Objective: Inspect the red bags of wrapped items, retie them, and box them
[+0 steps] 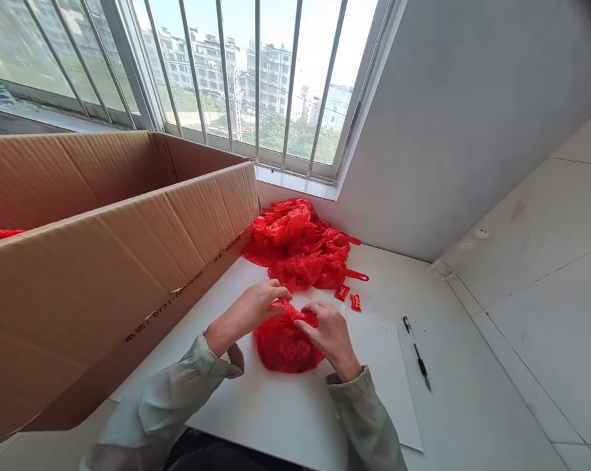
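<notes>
A filled red plastic bag (290, 350) rests on the white table in front of me, its top gathered between my hands. My left hand (256, 307) pinches the gathered top from the left side. From the right, my right hand (327, 330) grips the same bag with thumb and fingers near its neck. What lies inside the bag cannot be made out through the red plastic. Just behind it is a heap of red plastic bags (300, 242), with handle loops sticking out on the right.
A large open cardboard box (129, 281) stands on the left, with something red inside. Two small red packets (355, 302) lie by the heap. To the right are a white sheet (388, 379), a black pen (422, 367) and its cap (406, 324). A barred window (256, 85) is behind.
</notes>
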Demonstrator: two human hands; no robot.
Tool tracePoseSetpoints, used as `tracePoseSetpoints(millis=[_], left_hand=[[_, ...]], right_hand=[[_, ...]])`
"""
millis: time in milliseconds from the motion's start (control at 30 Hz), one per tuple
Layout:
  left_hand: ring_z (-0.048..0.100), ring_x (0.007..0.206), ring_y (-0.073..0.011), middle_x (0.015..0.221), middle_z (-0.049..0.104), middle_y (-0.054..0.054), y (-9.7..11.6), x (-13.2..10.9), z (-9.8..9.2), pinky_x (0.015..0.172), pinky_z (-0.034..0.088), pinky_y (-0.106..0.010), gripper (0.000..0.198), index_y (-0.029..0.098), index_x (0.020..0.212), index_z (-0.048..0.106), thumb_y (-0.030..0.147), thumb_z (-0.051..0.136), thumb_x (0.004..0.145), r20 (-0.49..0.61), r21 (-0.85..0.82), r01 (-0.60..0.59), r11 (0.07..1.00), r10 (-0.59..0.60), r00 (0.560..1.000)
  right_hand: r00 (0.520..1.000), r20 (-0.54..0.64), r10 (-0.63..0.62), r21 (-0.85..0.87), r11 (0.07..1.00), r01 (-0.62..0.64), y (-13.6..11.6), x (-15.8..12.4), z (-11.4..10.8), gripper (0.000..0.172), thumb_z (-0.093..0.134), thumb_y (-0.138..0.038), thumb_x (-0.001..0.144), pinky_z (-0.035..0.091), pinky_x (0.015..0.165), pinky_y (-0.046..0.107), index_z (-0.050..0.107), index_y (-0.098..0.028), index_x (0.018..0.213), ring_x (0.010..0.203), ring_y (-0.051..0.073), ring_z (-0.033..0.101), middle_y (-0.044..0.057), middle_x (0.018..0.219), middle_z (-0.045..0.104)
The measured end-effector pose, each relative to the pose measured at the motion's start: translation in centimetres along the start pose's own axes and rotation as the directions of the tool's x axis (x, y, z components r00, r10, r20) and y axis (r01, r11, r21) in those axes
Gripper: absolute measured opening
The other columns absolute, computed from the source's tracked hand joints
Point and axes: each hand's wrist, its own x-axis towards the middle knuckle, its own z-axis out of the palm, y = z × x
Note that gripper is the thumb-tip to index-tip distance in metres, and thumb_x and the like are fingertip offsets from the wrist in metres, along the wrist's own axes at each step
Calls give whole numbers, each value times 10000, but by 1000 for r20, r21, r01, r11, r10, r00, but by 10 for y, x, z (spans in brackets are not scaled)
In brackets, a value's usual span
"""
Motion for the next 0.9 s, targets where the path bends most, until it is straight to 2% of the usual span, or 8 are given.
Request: tracePoseSetpoints(millis=[133,267,367,500,633,767,833,900], left_hand=[[559,861,-208,798,630,-9,-13,1,18,744,422,-282,91,222,685,660,251,745,699,81,-113,13,994,-4,997],[542,715,-182,671,607,-3,-30,-8,24,708,417,-288,264,203,608,618,405,692,760,-59,-286,148,947,-172,983],[525,628,-157,645,588,-5,-47,-17,16,635,425,-278,350,180,633,601,496,642,777,-183,-476,221,852,-341,922],[531,612,-144,640,557,3,-69,-31,-2,628,456,-282,406,176,640,529,553,651,725,-299,-689,182,701,-505,810],[580,690,-172,702,568,-7,-76,-46,-11,686,497,-333,397,189,681,484,558,617,745,-328,-771,138,621,-574,750],[584,882,-211,910,589,-37,-63,-58,-15,791,481,-346,356,196,888,546,478,690,725,-381,-737,137,662,-574,725],[540,1047,-253,1086,571,-70,-51,-57,-17,913,435,-389,493,202,1052,546,437,759,675,-458,-582,147,800,-472,753],[478,1158,-292,1214,527,-107,-37,-49,-18,1008,367,-443,665,198,1204,492,441,785,658,-526,-278,150,949,-281,803]], right_hand=[[999,46,-24,103,994,19,5,6,18,64,630,-188,799,440,756,311,685,-219,791,805,189,591,24,826,669],[1000,-21,-15,229,973,19,13,7,14,93,612,-227,826,436,742,290,664,-215,750,787,172,573,14,792,640],[988,-143,58,314,949,-10,20,7,5,106,597,-269,841,430,760,292,629,-204,763,801,168,560,14,809,616],[943,-287,168,435,900,-28,33,1,-7,169,573,-342,852,427,762,291,546,-193,778,811,158,528,10,822,550],[935,-275,225,527,848,-49,40,-14,-12,226,557,-374,854,426,644,250,471,-196,744,694,129,490,-18,739,469],[949,-131,287,562,810,-168,30,-25,-12,215,617,-390,816,463,684,263,539,-206,897,752,144,537,1,834,542],[948,-98,304,521,827,-211,19,-23,-12,339,624,-414,812,476,783,302,546,-222,1081,898,181,568,42,1000,588],[950,-112,291,438,873,-216,6,-17,-9,437,620,-438,813,476,819,327,541,-216,1180,974,210,570,77,1088,604]])
